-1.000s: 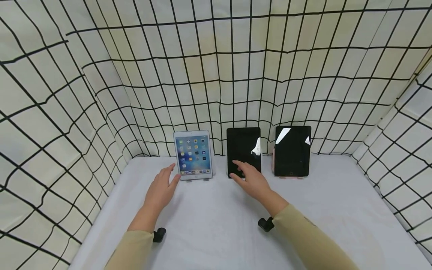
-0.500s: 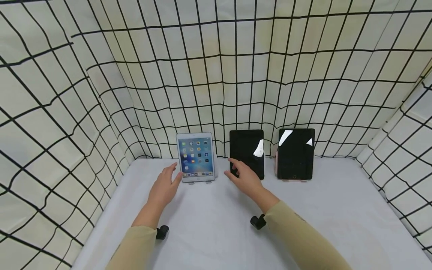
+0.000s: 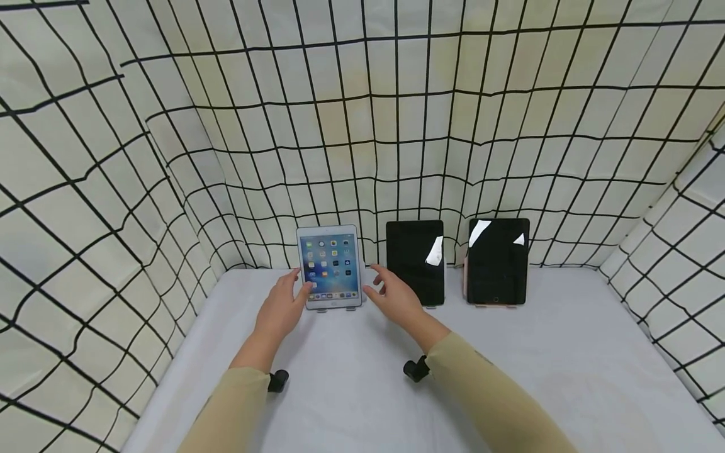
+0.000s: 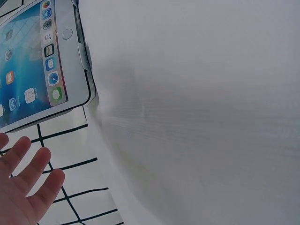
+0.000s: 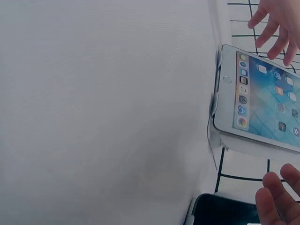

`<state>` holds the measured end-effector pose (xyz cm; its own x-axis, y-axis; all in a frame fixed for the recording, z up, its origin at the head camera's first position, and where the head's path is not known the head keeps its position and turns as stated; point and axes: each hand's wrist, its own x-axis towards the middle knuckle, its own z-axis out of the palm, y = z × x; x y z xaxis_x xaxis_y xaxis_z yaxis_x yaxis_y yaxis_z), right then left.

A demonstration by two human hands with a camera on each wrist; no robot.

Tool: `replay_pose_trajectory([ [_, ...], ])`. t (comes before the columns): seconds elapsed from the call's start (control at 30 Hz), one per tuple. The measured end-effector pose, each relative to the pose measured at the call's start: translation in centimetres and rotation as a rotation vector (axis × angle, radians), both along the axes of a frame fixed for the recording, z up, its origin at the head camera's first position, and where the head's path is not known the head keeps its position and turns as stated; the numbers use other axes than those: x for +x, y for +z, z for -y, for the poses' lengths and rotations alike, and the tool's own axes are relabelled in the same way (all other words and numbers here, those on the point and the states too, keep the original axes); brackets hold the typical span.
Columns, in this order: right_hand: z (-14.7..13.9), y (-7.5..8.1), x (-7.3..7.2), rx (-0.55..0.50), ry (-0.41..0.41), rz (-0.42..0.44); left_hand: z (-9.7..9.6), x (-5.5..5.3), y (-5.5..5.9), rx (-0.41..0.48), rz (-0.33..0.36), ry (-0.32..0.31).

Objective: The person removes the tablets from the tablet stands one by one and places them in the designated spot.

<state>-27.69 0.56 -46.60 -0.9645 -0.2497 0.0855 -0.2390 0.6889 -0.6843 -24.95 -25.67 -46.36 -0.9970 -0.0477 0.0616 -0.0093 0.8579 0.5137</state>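
A white tablet with a lit screen of app icons leans upright on a small stand at the back of the table. My left hand is at its left edge, fingers spread and relaxed, thumb overlapping the lower left corner in the head view. At the tablet's right side, my right hand holds nothing, its fingers loosely bent toward the edge. The left wrist view shows the left fingers apart from the tablet's side. In the right wrist view, the right fingers also stand off the tablet.
Two dark-screened tablets stand in the same row: a middle black tablet, partly behind my right hand, and a right black tablet with a pinkish stand or case. A white cloth covers the table. A black-gridded white curtain encloses three sides.
My right hand has moved left, from in front of the middle tablet to the white tablet's right edge. My left hand has shifted slightly right, closer to the white tablet. The view has shifted slightly.
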Motion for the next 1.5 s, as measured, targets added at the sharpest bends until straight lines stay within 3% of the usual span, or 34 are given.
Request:
replay_pose_trajectory([
  [0.27,1.6,0.6,-0.4,-0.026,0.026,-0.006,0.5,-0.4,-0.3,0.056,0.003,0.055],
  [0.57,2.6,0.0,-1.7,-0.072,0.03,0.043,0.3,-1.5,0.0,0.093,0.029,0.044],
  [1.03,2.7,0.0,-2.6,-0.083,0.022,0.111,-0.9,-3.1,-0.2,0.235,0.007,0.025],
  [1.33,3.2,-0.4,-3.1,-0.112,0.023,0.099,-0.2,-3.1,-0.4,0.261,-0.015,0.069],
  [1.5,3.5,-0.7,-2.9,-0.153,-0.005,0.025,0.2,-3.0,-0.4,0.266,-0.049,0.088],
])
